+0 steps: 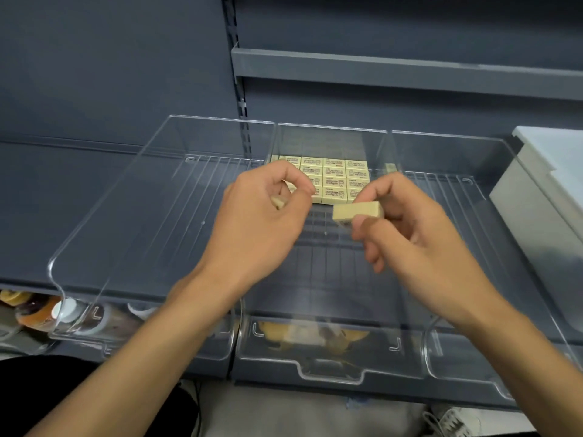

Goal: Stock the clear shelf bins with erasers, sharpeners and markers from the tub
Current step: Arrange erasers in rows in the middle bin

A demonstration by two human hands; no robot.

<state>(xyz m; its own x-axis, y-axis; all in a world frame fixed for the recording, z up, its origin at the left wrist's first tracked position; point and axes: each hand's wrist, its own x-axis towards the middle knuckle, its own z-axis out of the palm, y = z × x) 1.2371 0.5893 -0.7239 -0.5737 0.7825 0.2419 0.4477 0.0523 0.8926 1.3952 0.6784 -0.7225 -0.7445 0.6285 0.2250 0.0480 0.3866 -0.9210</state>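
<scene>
Three clear shelf bins stand side by side on a grey shelf. The middle bin (pixel 328 367) holds several cream erasers (pixel 334 178) laid in tidy rows at its back. My left hand (pixel 258 222) hovers over the middle bin's left wall with its fingers curled round a cream eraser (pixel 279 202), of which only a corner shows. My right hand (pixel 419 234) pinches another cream eraser (pixel 358 212) between thumb and fingers, above the middle bin just in front of the rows.
The left bin (pixel 126 222) and the right bin (pixel 467 357) show nothing inside. A white tub (pixel 542 197) sits on the shelf at the far right. Jars and packets lie on the lower shelf (pixel 41 310). A grey shelf (pixel 410 70) juts out above.
</scene>
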